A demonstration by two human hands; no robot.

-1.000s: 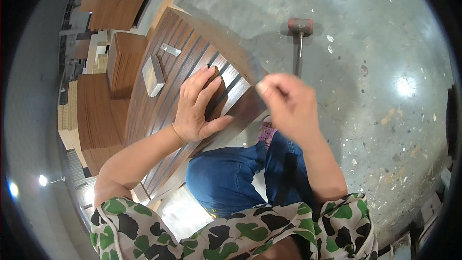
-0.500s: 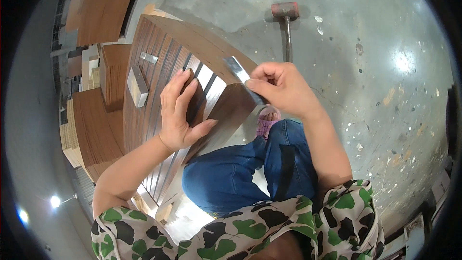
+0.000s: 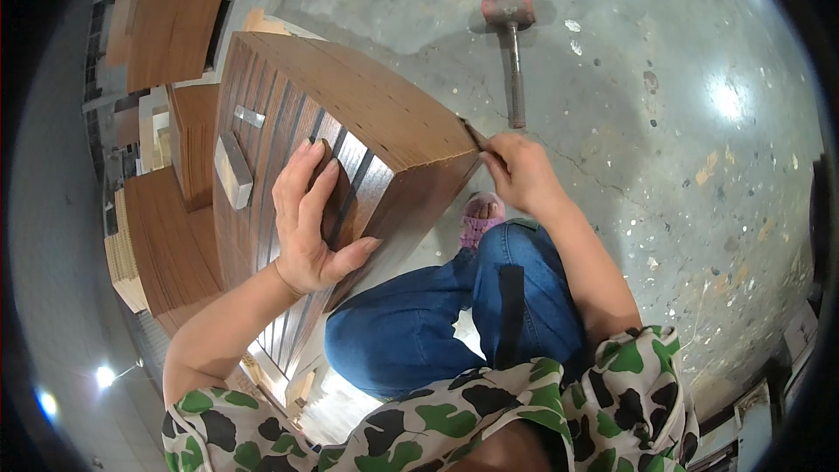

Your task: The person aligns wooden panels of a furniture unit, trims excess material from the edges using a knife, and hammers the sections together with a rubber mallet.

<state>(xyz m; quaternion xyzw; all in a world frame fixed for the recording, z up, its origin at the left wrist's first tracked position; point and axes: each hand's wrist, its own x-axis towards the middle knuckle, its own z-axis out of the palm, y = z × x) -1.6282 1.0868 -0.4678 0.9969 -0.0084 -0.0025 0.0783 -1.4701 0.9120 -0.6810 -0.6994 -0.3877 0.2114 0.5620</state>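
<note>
We see left hand (image 3: 310, 214) flat, fingers spread, on slatted panel (image 3: 350, 122) at frame centre. Right hand (image 3: 523, 173) pinches thin strip (image 3: 474, 134) at panel's right corner, maybe veneer edging; too small to tell. Mallet (image 3: 511, 44) lies on floor (image 3: 682, 122), upper centre. Risk: strip snaps if pulled askew; panel tips if left hand slips.
</note>
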